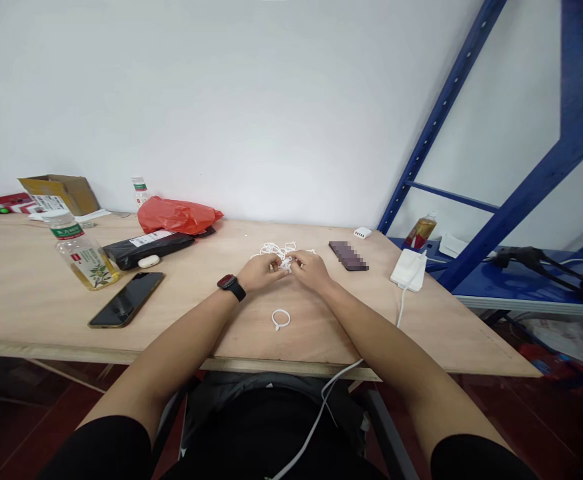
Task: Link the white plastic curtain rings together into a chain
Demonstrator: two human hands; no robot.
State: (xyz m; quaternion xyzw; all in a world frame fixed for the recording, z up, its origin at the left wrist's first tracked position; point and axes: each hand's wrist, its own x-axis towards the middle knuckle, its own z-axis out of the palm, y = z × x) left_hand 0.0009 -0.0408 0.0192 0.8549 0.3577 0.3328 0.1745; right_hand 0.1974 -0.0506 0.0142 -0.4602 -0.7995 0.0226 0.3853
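Note:
A heap of thin white cord loops (271, 249) lies on the wooden table in front of me. My left hand (261, 272), with a black watch (231, 286) on its wrist, is at the near side of the heap, fingers pinched on white cord. Close beside it, my right hand (310, 269) also has its fingertips closed on white cord. Which strands each hand grips is too small to make out. Nearer to me, a single white loop (281, 319) with a small knob lies apart on the table.
Left of my hands are a phone (126, 300), a drink bottle (82, 253), a white case (149, 261), a black package (146, 248) and a red bag (176, 215). To the right lie a dark pixelated phone (348, 255) and a white charger (408, 269) with a cable. A blue rack (431, 127) stands beyond.

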